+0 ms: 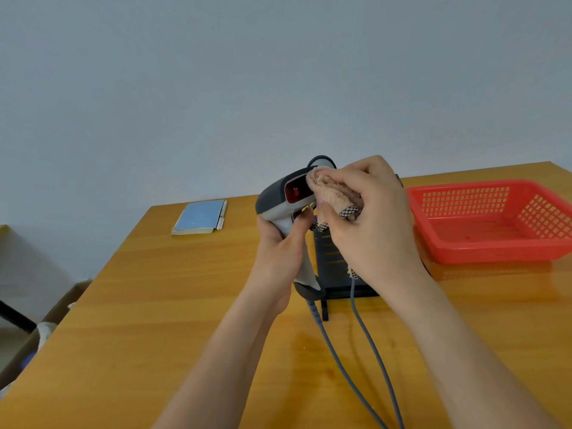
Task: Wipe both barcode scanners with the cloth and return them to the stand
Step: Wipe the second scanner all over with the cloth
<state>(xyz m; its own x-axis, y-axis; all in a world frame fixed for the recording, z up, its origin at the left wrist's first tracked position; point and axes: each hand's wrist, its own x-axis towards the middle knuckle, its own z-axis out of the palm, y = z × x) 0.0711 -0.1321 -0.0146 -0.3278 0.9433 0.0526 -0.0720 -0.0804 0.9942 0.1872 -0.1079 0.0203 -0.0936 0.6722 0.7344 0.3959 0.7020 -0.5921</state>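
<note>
The left hand [280, 243] curls round the handle of a grey-and-white pistol-shaped barcode scanner [283, 199], holding it raised above the middle of the orange wooden worktop [185, 289], its red window turned toward the person. The right hand [368, 212] pinches a folded beige terry cloth with checked trim [332, 188] and presses it against the window's right side. Behind them the black slotted stand [331, 267] sits near the far edge, with the second grey scanner [322, 161] only partly visible past the cloth; whether it rests in the stand cannot be told. Two grey cables [368, 342] trail toward the near edge. To wipe well, the left grip should stay firm while the cloth sweeps across the whole window, then the head and handle, minding the cable slack
</note>
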